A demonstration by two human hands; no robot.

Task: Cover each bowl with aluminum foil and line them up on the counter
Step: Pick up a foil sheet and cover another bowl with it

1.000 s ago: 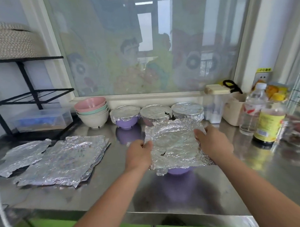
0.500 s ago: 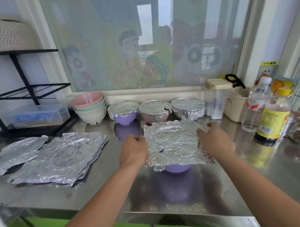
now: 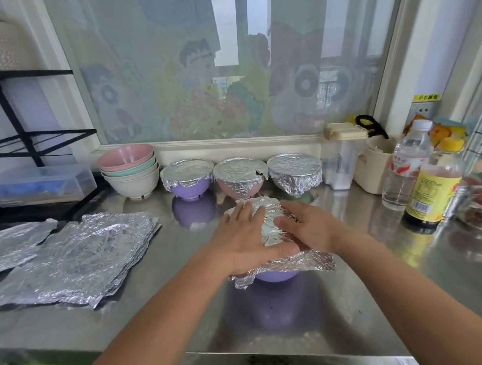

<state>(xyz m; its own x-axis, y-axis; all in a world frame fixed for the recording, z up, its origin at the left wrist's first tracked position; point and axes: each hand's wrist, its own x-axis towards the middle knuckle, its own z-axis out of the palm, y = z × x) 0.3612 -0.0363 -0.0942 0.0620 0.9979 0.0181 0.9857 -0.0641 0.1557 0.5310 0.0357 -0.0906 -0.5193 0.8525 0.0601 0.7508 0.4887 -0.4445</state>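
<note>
The foil sheet (image 3: 274,230) drapes a purple bowl (image 3: 276,275) mid-bench, left hand (image 3: 244,242) and right hand (image 3: 307,229) both spread flat, pressing it down

A steel counter (image 3: 75,319) runs beneath a wide frosted window (image 3: 230,68) covered in faded cartoon figures and lit by daylight, with a black metal shelf rack (image 3: 28,138) against the white wall at left and a white window frame (image 3: 389,68) at right.
</note>
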